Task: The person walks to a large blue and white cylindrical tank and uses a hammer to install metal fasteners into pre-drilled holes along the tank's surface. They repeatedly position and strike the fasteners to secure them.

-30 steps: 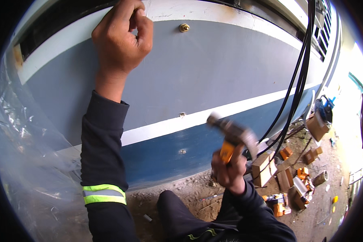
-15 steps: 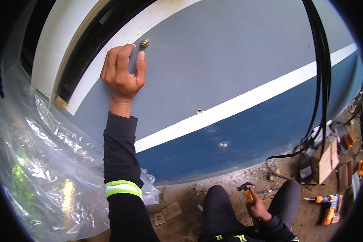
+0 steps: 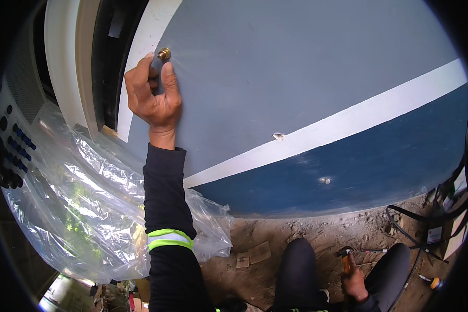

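The fitting [image 3: 164, 54] is shiny metal, the wall [image 3: 296, 78] smooth, the sheeting [image 3: 93, 208] glossy plastic.

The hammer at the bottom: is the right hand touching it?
Touching. The head view shows the right hand gripping the orange-handled hammer, fingers against its handle.

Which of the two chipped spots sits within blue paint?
The lower-right chipped spot, surrounded by blue paint; the upper-left chipped spot borders the white stripe instead.

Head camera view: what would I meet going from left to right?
Left hand near a brass-coloured fitting, two flat cardboard pieces, upper chipped spot, lower chipped spot, right hand gripping a claw hammer, partly visible drill.
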Motion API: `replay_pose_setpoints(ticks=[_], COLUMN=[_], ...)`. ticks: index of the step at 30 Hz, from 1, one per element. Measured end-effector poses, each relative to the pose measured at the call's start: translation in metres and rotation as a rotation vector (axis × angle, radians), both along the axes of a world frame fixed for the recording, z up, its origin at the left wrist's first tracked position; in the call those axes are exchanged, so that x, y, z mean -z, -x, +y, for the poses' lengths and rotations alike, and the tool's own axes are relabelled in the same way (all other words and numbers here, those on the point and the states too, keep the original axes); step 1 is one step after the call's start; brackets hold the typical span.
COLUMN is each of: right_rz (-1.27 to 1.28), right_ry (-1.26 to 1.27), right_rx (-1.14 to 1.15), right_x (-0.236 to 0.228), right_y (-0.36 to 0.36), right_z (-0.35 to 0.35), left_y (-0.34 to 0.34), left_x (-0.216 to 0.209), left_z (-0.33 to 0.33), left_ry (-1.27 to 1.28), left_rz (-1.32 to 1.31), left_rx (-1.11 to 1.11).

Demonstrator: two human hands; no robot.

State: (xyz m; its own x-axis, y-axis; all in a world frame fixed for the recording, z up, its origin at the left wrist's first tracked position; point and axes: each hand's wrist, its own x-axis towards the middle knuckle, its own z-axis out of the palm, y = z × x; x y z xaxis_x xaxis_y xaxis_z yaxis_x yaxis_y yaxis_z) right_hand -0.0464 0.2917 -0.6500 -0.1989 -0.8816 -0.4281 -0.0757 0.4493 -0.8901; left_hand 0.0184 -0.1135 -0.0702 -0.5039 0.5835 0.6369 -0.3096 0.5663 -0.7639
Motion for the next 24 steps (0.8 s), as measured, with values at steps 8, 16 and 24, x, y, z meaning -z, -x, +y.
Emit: replay_pose_setpoints(ticks=[8, 16, 24], right_rz=[0.009, 0.072, -0.038], right_ry=[0.031, 0.097, 0.119], right_rx=[-0.009, 0.036, 0.124], right_x=[0.009, 0.008, 0.006], right_y=[0.003, 0.010, 0.017], right_z=[0.003, 0.003, 0.007], left_y=[-0.011, -0.008, -0.005], left_x=[0.003, 0.002, -0.002], left_z=[-0.006, -0.002, 0.001], left_ry=[0.069, 0.090, -0.013], left_rz=[0.036, 0.006, -0.043], left_rx=[-0.003, -0.010, 0.045])
